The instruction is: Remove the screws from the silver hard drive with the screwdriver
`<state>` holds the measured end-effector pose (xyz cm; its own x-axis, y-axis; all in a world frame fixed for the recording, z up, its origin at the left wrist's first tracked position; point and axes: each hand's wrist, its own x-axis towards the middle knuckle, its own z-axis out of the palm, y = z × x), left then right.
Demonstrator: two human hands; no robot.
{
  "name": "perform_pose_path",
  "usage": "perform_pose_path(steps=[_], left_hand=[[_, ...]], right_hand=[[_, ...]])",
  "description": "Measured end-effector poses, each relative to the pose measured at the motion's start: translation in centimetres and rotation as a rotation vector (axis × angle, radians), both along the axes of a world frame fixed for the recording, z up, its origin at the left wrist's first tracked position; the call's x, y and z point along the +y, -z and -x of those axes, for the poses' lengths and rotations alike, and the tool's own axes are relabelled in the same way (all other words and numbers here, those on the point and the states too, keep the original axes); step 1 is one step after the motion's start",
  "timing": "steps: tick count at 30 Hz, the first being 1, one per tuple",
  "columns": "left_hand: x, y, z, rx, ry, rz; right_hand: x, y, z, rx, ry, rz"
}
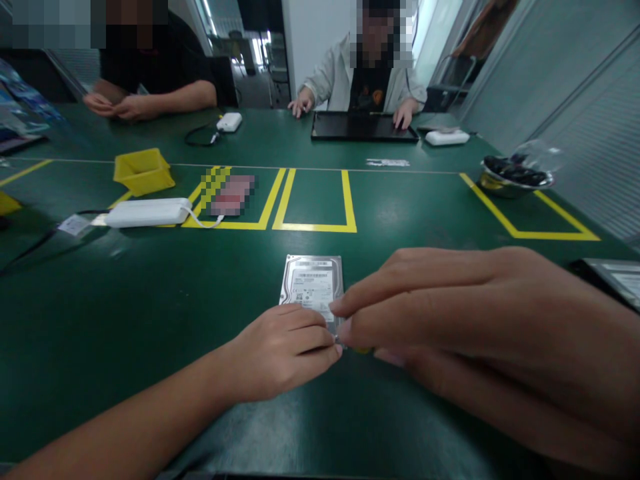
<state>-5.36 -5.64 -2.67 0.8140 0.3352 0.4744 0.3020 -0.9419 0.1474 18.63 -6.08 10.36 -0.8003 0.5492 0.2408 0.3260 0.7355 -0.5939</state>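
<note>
A silver hard drive [311,279] with a white printed label lies flat on the green table in front of me. My left hand [283,350] rests over its near end, fingers curled against it and hiding that part. From the right, my right hand [450,313] reaches to the drive's right edge, its fingers bent together and fingertips close to my left ones. A small bit of something yellow [363,350] shows beneath the right fingers. The rest of it is hidden, so its kind cannot be made out.
Yellow tape [315,227] marks outlines on the table. Beyond lie a white power strip [149,212], a yellow bin [143,171], a blurred-out phone-like object and a metal bowl [515,187] of dark items. Another drive-like device [617,277] is at right. Two people sit opposite, one touching a black panel [363,127].
</note>
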Motion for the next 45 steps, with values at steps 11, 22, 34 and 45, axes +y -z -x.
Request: perform_pose_path(steps=[11,22,34,45], left_hand=[[0.25,0.28,-0.12,-0.083,0.048,-0.007],[0.32,0.27,-0.03,-0.061,0.054,0.048],[0.42,0.48,0.12,-0.089,0.076,0.069],[0.43,0.43,0.24,-0.072,0.065,0.062]], right_hand=[[0.27,-0.01,-0.50,-0.063,0.055,-0.123],[0.01,0.17,-0.56,-0.061,0.093,-0.182],[-0.09,-0.38,-0.57,-0.013,0.056,-0.126],[-0.34,-0.46,-0.58,-0.038,0.091,-0.225]])
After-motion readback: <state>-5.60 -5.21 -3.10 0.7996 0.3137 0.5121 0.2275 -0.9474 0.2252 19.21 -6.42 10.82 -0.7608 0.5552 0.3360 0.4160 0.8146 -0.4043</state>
